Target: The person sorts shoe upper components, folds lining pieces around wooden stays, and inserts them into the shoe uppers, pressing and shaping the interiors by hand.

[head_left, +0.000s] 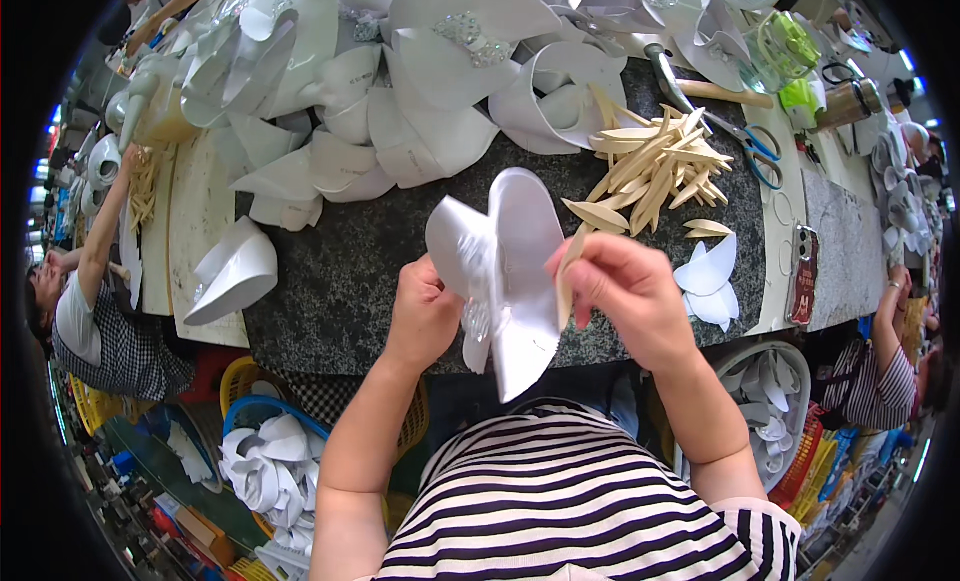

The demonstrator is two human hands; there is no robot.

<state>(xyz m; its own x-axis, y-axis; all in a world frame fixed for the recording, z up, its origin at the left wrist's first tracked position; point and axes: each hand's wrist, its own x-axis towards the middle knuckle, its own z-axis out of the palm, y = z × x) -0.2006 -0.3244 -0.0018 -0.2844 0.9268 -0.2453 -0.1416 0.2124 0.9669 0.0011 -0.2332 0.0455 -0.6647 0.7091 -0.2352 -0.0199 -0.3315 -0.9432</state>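
Observation:
A white shoe upper [525, 241] with a shiny decorated patch stands upright over the dark speckled worktop, its two curved sides spread apart. My left hand [420, 316] is closed on its left side, thumb and fingers pinching the edge. Between the fingertips of my right hand [630, 291] is a thin beige leaf-shaped strip [571, 281], held along the upper's right edge. Whether the strip touches the upper I cannot tell. Just beyond that hand lies a pile of similar beige strips [665, 166]. Small white cut pieces [712, 281] rest to its right.
Many white uppers [430, 131] are heaped across the back. A hammer [725, 91], blue-handled scissors [762, 161] and a phone [803, 276] lie right. One upper [235, 271] sits left. Baskets of white pieces [275, 466] stand below the table. Other people [110, 311] work at both sides.

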